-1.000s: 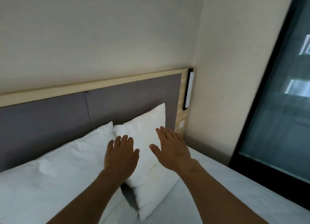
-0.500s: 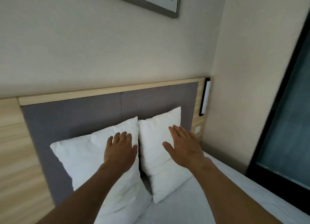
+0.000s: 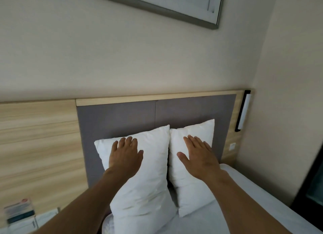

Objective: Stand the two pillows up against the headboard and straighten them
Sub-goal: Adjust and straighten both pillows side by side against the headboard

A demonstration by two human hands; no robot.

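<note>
Room: a bed [image 3: 253, 195] with a white sheet pushed into the right corner of a cream-walled room, a nightstand [image 3: 19, 216] at its left side.
Left hand [image 3: 125, 156]: flat and open, fingers together, palm pressed on the upper face of the left pillow [image 3: 145, 190]; it grips nothing.
Right hand [image 3: 198, 156]: also spread flat, thumb out, resting on the right pillow [image 3: 190, 195] without holding it.
Pillows: both stand upright at the head edge of the bed, touching each other along their inner edges, backs against the headboard [image 3: 132, 114].
Risk: the left pillow leans a little and its top corner sags; pressing too hard high up could fold it or slide its base forward on the sheet.
Far wall: a framed picture [image 3: 174, 2] hangs above, a light strip [image 3: 243, 111] at the headboard's right end.
</note>
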